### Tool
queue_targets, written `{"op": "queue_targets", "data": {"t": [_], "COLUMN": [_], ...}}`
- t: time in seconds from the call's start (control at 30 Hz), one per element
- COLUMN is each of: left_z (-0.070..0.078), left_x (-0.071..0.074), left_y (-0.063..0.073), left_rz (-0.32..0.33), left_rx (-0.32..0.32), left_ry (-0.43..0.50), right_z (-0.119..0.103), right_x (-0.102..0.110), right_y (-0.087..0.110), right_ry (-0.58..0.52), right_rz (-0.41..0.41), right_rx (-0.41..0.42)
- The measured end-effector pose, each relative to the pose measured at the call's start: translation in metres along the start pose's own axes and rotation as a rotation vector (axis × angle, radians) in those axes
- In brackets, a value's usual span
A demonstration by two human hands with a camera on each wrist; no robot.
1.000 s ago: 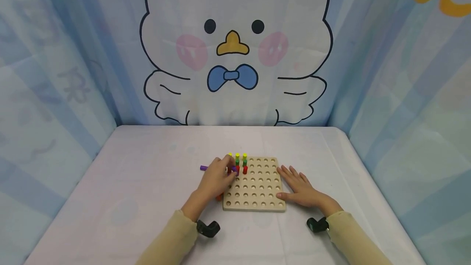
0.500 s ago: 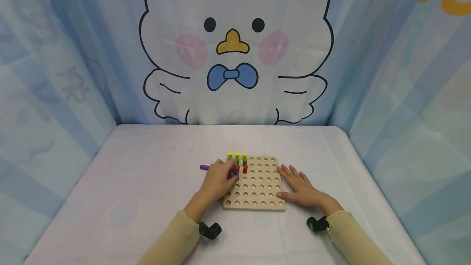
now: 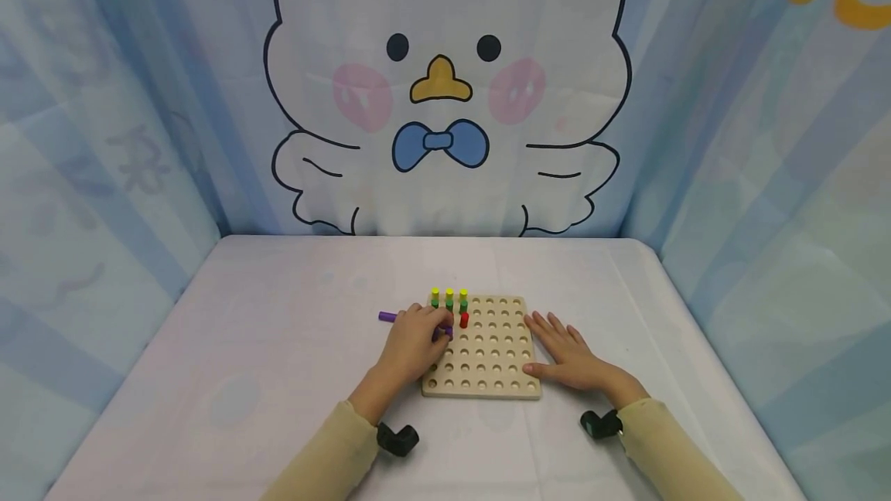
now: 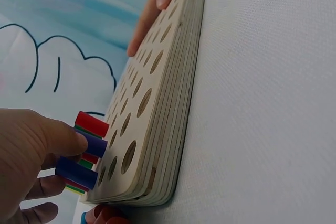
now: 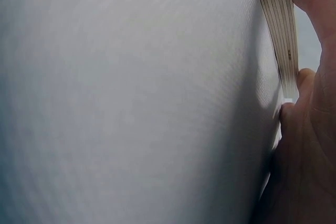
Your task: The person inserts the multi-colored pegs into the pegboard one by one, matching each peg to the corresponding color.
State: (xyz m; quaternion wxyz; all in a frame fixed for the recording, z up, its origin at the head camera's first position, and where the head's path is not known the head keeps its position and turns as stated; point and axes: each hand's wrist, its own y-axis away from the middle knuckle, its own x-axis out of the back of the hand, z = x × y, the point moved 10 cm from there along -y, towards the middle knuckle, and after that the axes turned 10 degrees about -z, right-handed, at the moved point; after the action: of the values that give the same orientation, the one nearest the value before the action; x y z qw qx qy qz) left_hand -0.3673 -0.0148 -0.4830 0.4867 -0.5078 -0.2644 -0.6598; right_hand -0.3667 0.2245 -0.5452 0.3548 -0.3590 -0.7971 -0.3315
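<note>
Purple peg (image 4: pixel 97 145), long axis upright, is pinched by the left hand (image 3: pixel 414 340), right hand (image 3: pixel 575 362) outstretched.

L hand (image 3: pixel 412 342) pinches purple peg (image 3: pixel 448 331), R hand (image 3: pixel 569 356) touches pegboard (image 3: pixel 489 376).

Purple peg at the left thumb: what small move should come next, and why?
I'd probably press that purple peg gently down. The left hand has it pinched right at the board, the right hand touches the board's opposite edge, and I can't tell whether the peg is fully seated.
</note>
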Motion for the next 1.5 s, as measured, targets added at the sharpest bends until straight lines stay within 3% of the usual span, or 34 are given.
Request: {"op": "queue_targets", "data": {"t": [0.57, 0.9, 1.17, 1.5], "left_z": [-0.002, -0.023, -0.048, -0.063], "left_x": [0.013, 0.026, 0.024, 0.014], "left_y": [0.005, 0.005, 0.005, 0.007], "left_rz": [0.034, 0.057, 0.005, -0.086], "left_rx": [0.007, 0.070, 0.150, 0.226], "left_ry": [0.042, 0.068, 0.082, 0.081], "right_z": [0.009, 0.014, 0.013, 0.013], "right_x": [-0.003, -0.005, -0.005, -0.006], "right_y": [0.000, -0.005, -0.005, -0.006], "right_ry": [-0.010, -0.010, -0.004, 0.006], "right_rz": [0.019, 0.011, 0.010, 0.010], "right_rx": [0.015, -0.007, -0.008, 0.001]}}
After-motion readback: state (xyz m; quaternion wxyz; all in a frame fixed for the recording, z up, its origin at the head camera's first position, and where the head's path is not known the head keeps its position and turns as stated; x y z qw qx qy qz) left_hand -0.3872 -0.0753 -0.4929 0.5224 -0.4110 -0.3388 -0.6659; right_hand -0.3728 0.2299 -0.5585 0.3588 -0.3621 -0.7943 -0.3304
